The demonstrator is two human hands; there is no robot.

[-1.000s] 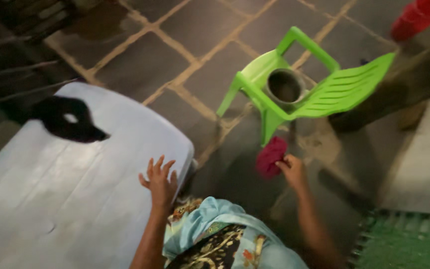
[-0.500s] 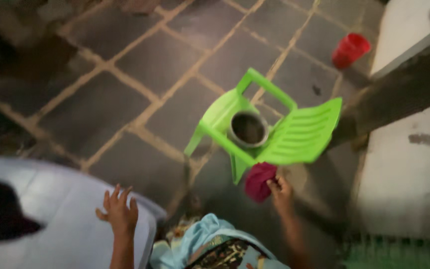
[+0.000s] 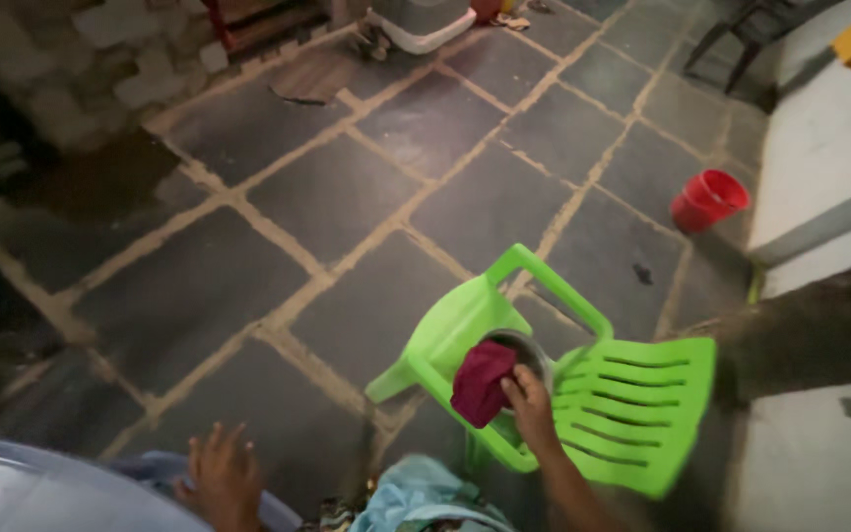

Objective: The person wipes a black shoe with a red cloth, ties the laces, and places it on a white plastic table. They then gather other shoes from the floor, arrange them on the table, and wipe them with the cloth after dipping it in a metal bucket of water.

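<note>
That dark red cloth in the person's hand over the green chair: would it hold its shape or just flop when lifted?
Probably floppy: the red cloth hangs bunched and folded from the right hand, keeping no shape of its own. It seems light, since a few fingers carry it. It would likely drape over the metal bowl on the green chair rather than roll.

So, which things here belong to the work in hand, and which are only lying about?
In use: right hand, dark red cloth in its grip, metal bowl, green plastic chair.
Lying about: red bucket, pale table under the left hand.
</note>
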